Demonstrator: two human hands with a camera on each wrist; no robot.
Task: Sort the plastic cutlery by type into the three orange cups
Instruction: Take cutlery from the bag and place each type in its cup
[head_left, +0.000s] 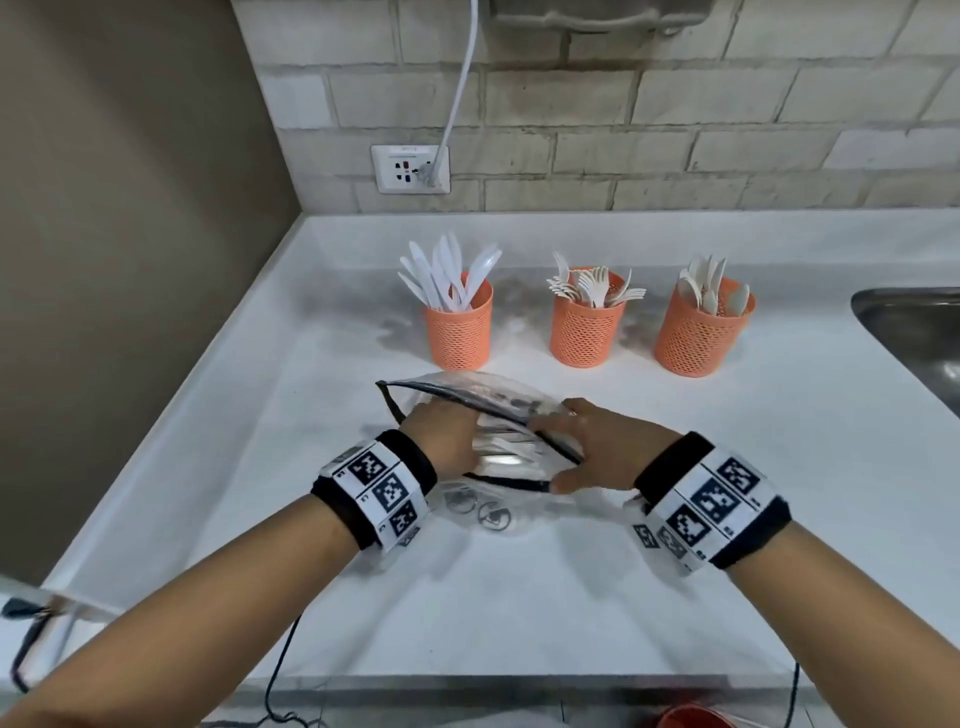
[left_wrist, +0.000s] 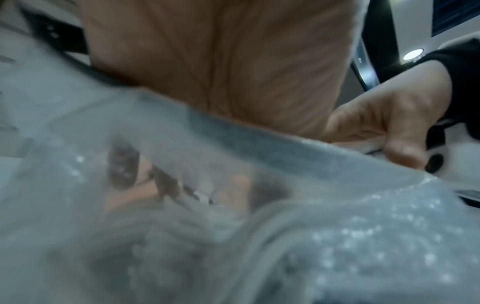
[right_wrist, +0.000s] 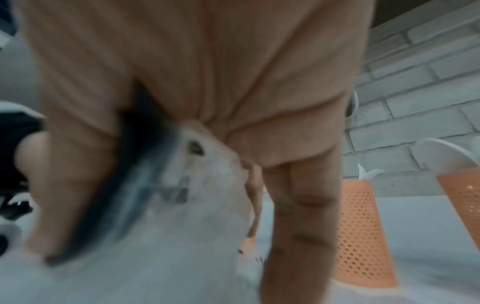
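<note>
In the head view, three orange mesh cups stand in a row across the middle of the white worktop (head_left: 519, 597): the left cup (head_left: 459, 332) holds knives (head_left: 448, 273), the middle cup (head_left: 587, 327) holds forks (head_left: 589, 286), and the right cup (head_left: 698, 335) holds spoons (head_left: 706, 283). Just below them in the frame lies a clear plastic bag (head_left: 467, 387) with a dark zip rim. The left hand (head_left: 441, 434) reaches into its mouth, so the fingers are veiled by the film and I cannot tell whether they pinch anything. Pale shapes show through the plastic there, too smeared to name. The right hand (head_left: 592, 447) pinches the bag's dark rim between thumb and fingers, holding it open. At the right edge a steel sink (head_left: 914, 332) is cut off by the frame. A wall socket (head_left: 410, 169) sits at the upper centre-left.

In the left wrist view, blurred bag film fills the lower half of the frame; fingertips show only as hazy blobs behind it. At the right, the right hand's thumb presses on the rim.

In the right wrist view, heavy blur; the palm fills the top, the fingers curl on the dark rim at centre-left, and two cups are cropped at the right edge.
</note>
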